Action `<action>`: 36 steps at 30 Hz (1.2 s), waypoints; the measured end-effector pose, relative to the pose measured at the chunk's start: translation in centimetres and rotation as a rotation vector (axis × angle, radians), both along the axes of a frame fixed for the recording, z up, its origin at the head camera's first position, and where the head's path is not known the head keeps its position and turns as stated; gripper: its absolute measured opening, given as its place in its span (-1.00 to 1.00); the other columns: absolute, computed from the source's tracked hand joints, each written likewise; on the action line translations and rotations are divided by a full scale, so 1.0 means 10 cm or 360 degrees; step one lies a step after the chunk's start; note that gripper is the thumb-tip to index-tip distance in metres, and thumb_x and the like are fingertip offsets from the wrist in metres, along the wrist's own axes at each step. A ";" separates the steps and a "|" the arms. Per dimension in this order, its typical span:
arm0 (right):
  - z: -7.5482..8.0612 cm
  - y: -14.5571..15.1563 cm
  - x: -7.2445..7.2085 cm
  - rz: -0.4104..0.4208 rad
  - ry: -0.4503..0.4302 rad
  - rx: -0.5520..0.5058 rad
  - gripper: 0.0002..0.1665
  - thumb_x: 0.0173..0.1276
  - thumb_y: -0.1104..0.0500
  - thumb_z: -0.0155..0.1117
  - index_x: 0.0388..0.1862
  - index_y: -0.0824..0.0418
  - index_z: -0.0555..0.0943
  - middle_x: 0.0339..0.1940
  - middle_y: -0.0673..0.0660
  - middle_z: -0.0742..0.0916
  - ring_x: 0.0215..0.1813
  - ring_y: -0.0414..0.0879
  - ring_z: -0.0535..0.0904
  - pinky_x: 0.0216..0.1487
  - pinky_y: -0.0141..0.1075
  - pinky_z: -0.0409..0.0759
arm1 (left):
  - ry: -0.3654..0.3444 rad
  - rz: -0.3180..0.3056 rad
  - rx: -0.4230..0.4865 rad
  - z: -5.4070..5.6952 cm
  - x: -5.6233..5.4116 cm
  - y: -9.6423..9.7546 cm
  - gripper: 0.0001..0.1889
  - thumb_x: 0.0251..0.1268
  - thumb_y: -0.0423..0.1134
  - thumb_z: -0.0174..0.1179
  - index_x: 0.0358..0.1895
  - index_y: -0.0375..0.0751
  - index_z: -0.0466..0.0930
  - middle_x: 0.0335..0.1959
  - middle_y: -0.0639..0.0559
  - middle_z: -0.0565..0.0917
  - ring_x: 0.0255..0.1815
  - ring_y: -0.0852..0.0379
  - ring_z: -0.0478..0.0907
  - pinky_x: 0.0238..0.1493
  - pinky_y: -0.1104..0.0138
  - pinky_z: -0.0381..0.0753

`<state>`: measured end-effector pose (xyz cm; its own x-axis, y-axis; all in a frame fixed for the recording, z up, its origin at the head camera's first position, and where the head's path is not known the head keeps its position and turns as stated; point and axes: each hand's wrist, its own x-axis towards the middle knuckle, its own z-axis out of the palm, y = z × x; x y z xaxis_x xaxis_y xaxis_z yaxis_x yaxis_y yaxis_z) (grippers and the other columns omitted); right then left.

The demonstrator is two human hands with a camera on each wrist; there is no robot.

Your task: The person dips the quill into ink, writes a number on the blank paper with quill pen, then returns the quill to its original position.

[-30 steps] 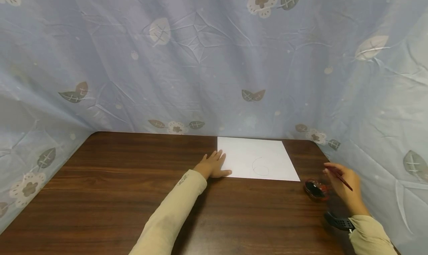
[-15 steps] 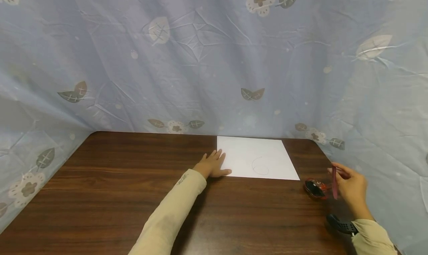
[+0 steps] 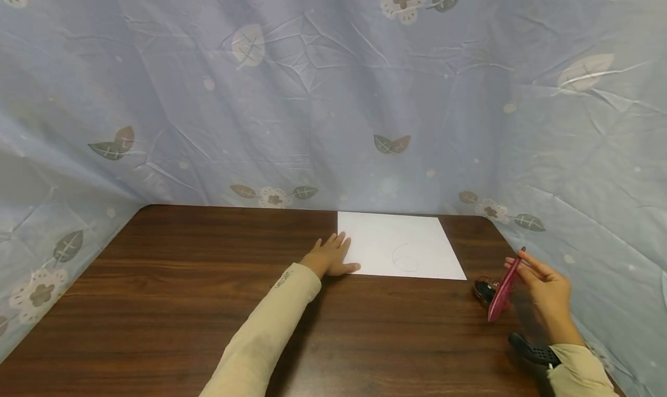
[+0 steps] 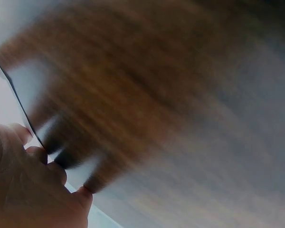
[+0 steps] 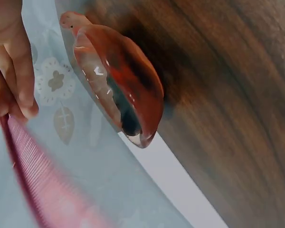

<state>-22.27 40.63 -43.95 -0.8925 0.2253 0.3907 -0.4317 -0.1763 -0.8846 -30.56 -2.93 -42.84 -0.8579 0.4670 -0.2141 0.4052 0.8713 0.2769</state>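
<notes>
Fingers spread, my left hand [image 3: 330, 259] lies flat at the left edge of a white sheet of paper [image 3: 385, 229], on which a thin-lined figure like a 6 is drawn. My right hand [image 3: 551, 296], raised at the table's right side, pinches a pink comb [image 3: 503, 293] by its narrow end between thumb and fingers. The comb slants down to the left; its fine teeth show in the right wrist view. Partly behind the comb lies a glossy, translucent red-brown object [image 5: 137, 80] with a dark middle and a small tab with a hole.
The brown wooden table [image 3: 208, 304] meets a pale blue patterned cloth [image 3: 312, 96] at the back and both sides. A black strap [image 3: 532, 350] is worn on the right wrist, low over the table.
In my right hand the comb has swung from pointing down to the right, through upright, to slanting down left over the red-brown object. My left hand and the paper stay in place.
</notes>
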 end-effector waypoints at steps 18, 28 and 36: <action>0.10 0.11 0.00 0.0472 -0.0131 -0.0200 -0.56 0.43 0.53 -0.12 0.00 0.29 0.68 -0.17 0.19 0.78 -0.14 -0.06 0.74 -0.13 -0.32 0.67 | -0.0003 -0.0004 -0.0014 0.02 -0.04 -0.01 -0.16 0.39 0.27 -0.12 0.54 -0.18 -0.08 0.57 -0.11 -0.11 0.57 -0.08 -0.17 0.49 -0.08 -0.15; 0.18 0.29 0.04 0.0602 -0.0319 -0.0005 -0.60 0.45 0.53 -0.14 -0.01 0.20 0.55 -0.17 0.16 0.78 -0.11 -0.08 0.73 -0.13 -0.35 0.67 | -0.0006 -0.0002 -0.0004 0.05 -0.03 -0.01 -0.16 0.39 0.25 -0.09 0.54 -0.19 -0.07 0.57 -0.13 -0.10 0.56 -0.09 -0.16 0.49 -0.08 -0.16; 0.24 0.47 0.08 0.0747 -0.0593 0.0387 -0.52 0.51 0.43 -0.18 -0.02 0.07 0.67 -0.09 -0.01 0.77 -0.03 -0.21 0.69 -0.06 -0.47 0.61 | -0.0010 -0.0009 -0.0016 0.05 -0.01 -0.02 -0.15 0.39 0.28 -0.12 0.54 -0.18 -0.10 0.57 -0.11 -0.13 0.57 -0.08 -0.17 0.50 -0.07 -0.16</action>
